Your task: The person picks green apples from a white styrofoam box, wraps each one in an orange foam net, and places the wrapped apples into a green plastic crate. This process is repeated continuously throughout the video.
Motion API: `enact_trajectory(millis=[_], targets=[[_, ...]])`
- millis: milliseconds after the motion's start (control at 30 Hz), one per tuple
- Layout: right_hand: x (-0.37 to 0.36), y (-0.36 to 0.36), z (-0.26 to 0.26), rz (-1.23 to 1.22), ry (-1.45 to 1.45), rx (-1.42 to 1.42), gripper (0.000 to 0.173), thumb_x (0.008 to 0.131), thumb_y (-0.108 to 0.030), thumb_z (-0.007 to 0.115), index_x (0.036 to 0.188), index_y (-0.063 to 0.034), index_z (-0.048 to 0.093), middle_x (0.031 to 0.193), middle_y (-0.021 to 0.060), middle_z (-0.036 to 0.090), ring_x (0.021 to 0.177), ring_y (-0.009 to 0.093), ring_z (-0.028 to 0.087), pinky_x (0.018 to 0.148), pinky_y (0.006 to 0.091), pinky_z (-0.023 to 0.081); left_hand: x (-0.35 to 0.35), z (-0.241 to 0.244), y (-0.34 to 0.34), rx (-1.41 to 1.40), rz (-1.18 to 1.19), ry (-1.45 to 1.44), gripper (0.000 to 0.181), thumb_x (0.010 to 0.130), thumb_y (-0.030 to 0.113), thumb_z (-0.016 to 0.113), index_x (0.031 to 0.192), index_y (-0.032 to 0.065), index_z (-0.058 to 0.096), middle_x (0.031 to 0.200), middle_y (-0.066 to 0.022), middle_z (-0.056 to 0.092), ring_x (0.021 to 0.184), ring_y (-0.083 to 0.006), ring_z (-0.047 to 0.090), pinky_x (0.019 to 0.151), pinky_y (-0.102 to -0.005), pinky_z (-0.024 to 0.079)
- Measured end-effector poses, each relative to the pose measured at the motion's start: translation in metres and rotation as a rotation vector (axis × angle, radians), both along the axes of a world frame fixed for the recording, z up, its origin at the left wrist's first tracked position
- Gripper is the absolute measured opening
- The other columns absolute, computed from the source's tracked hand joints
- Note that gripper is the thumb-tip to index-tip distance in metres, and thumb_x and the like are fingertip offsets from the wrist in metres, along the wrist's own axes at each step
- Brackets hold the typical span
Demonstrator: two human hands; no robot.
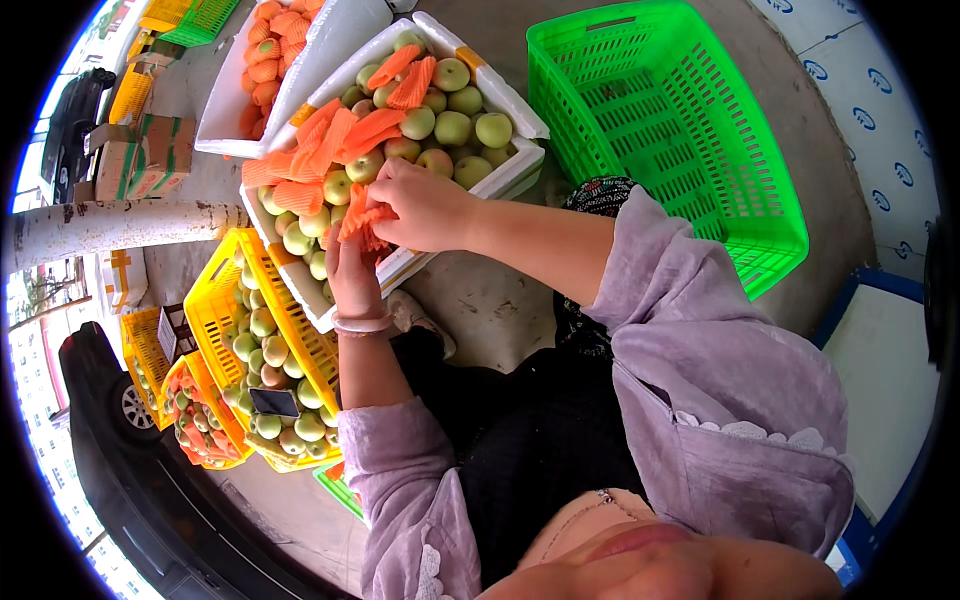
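Observation:
Both hands work close together above a white foam box (529, 161) of green and reddish apples (452, 129). My right hand (427, 206) pinches a crumpled orange foam net sleeve (361, 219) from the right. Wearing a pale bangle, my left hand (352, 274) grips the lower part of that same sleeve. Whether an apple sits inside it is hidden by the fingers. More flattened orange sleeves (322, 139) lie in a heap over the apples to the upper left of my hands.
A yellow crate (202, 300) of apples stands at the left, with a phone (274, 402) lying on the fruit. Behind the box is another foam box (217, 127) holding orange-sleeved fruit. A green crate (577, 120) stands at the right. A pole (127, 229) juts in from the left.

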State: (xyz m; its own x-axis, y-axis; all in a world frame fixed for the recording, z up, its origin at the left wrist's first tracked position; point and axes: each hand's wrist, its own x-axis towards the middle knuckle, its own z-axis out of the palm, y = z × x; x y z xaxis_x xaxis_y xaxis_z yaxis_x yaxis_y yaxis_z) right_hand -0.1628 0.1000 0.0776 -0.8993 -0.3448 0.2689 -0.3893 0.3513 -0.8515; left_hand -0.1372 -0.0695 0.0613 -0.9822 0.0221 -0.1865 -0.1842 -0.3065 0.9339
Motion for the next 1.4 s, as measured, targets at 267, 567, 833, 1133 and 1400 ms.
enact_trajectory(millis=[267,567,833,1133,1400], targets=[[0.006,0.003,0.025,0.21,0.297,0.235,0.018,0.081,-0.011,0.061,0.099,-0.0126,0.062,0.079,0.0078,0.063,0.067,0.03,0.064,0.058,0.0393,0.051,-0.009,0.01,0.006,0.07,0.289,-0.115,0.015,0.081,-0.004,0.057,0.094,-0.0013,0.051,0.079,-0.0051,0.058,0.064,-0.0094,0.055,0.057,-0.0213,0.046],[-0.005,0.012,0.029,0.568,-1.037,-0.203,0.012,0.085,-0.012,0.051,0.089,-0.0044,0.06,0.07,0.0064,0.063,0.06,0.012,0.06,0.052,0.0273,0.044,0.012,0.019,0.015,-0.919,0.151,0.574,0.025,0.07,-0.004,0.067,0.079,0.0067,0.046,0.06,-0.0024,0.047,0.053,-0.01,0.046,0.049,-0.0243,0.041],[-0.002,-0.005,0.026,0.321,-1.044,-1.236,0.024,0.089,-0.014,0.055,0.108,-0.0012,0.061,0.105,0.0068,0.063,0.1,0.018,0.059,0.094,0.0323,0.043,0.021,0.016,0.023,-0.991,0.005,0.648,0.023,0.073,0.005,0.066,0.089,0.0059,0.05,0.068,-0.0099,0.055,0.057,-0.0239,0.056,0.054,-0.0336,0.047],[-0.1,0.055,-0.061,-0.361,-0.546,-0.253,0.034,0.078,-0.025,0.066,0.098,0.0029,0.062,0.095,0.0091,0.064,0.088,0.017,0.06,0.078,0.0311,0.047,0.006,0.021,-0.01,-0.431,0.391,0.355,0.019,0.083,0.003,0.062,0.1,0.0017,0.053,0.077,-0.0016,0.057,0.066,-0.0071,0.053,0.058,-0.0233,0.045],[-0.036,-0.024,-0.084,-0.124,-0.455,0.937,0.086,0.074,-0.055,0.064,0.127,0.0093,0.043,0.123,0.0228,0.057,0.113,0.031,0.058,0.091,0.04,0.048,0.008,0.021,-0.028,-0.29,0.448,0.207,0.009,0.083,0.005,0.06,0.089,-0.0017,0.059,0.078,-0.0025,0.062,0.069,-0.0058,0.055,0.062,-0.0226,0.047]])
